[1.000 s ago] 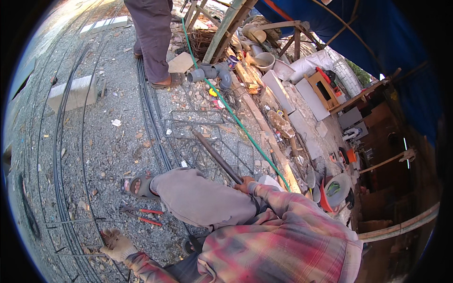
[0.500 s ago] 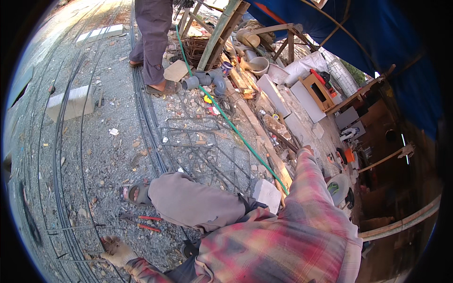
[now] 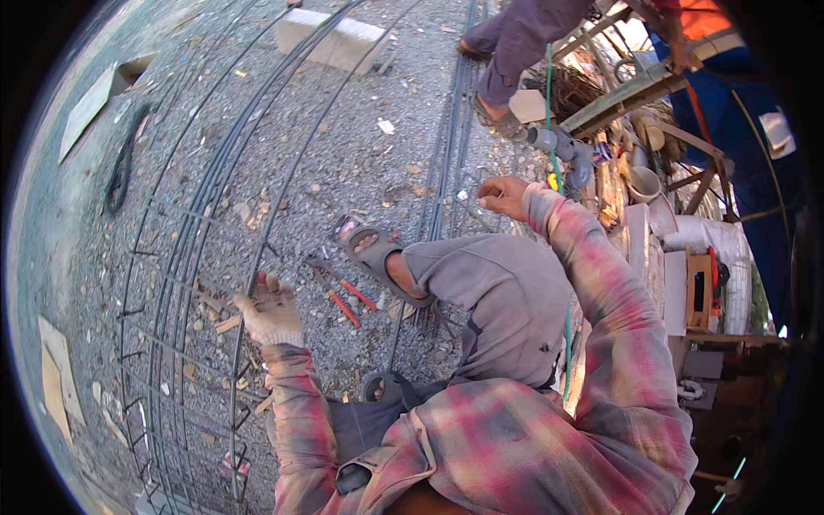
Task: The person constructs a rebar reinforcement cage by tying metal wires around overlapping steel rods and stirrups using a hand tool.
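My left hand [image 3: 273, 316], in a pale, dirty work glove, is closed round a long dark steel rod [image 3: 296, 163]. The rod belongs to a long cage of rods and thin cross ties [image 3: 180, 283] on the gravel at my left. My bare right hand [image 3: 505, 197] is raised beyond my knee, its fingers curled together; whatever they may hold is too small to make out. Between my left hand and my sandalled foot lies a pair of red-handled pincers [image 3: 343, 300], touched by neither hand.
A pale block [image 3: 330, 39] lies under the rods at the far side. Beyond my right hand stands another person's leg [image 3: 524, 51], near grey pipe fittings [image 3: 571, 154] and a green hose [image 3: 549, 112]. More rods [image 3: 451, 129] run along the gravel. Planks and a white sack [image 3: 708, 236] lie at right.
My view has swung to the right-hand side's opposite, toward the rod cage. My right arm has come back from the debris at right to above the gravel. My left hand remains at the rod.
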{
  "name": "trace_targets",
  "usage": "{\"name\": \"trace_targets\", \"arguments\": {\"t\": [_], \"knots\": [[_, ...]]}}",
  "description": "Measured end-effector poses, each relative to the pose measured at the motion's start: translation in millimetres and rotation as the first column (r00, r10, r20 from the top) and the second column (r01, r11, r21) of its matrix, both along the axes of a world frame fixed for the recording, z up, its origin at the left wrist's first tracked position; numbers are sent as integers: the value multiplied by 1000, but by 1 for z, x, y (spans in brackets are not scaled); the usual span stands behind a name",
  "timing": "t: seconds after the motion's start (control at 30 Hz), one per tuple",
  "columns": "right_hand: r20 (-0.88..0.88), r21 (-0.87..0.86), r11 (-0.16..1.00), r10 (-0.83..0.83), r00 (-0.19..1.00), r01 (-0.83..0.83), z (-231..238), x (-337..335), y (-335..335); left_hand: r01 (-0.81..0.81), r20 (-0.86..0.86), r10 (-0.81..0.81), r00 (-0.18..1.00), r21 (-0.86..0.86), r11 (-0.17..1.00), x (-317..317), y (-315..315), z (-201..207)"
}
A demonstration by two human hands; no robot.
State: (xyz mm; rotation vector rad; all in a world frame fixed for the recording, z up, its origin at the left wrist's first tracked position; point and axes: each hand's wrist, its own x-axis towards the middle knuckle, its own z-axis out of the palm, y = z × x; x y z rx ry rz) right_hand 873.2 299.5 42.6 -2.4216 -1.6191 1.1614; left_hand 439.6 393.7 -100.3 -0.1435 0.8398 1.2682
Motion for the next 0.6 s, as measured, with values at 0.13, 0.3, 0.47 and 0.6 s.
{"name": "trace_targets", "arguments": {"t": [0.13,0.3,0.47,0.6], "knots": [[26,-166,861,491,871,-481,-3,-90,102,29,45,-28,999,-25,999,-15,6,6],[-6,-663,308,909,416,-683,-100,-173,118,42,-10,-43,999,-77,996,-30,3,6],[233,-587,568,801,552,-577,-194,-219,82,41,10,-40,999,-75,996,-11,1,2],[87,-455,857,315,945,-244,-199,-287,54,87,-73,-94,993,-85,993,-14,-1,2]]}}
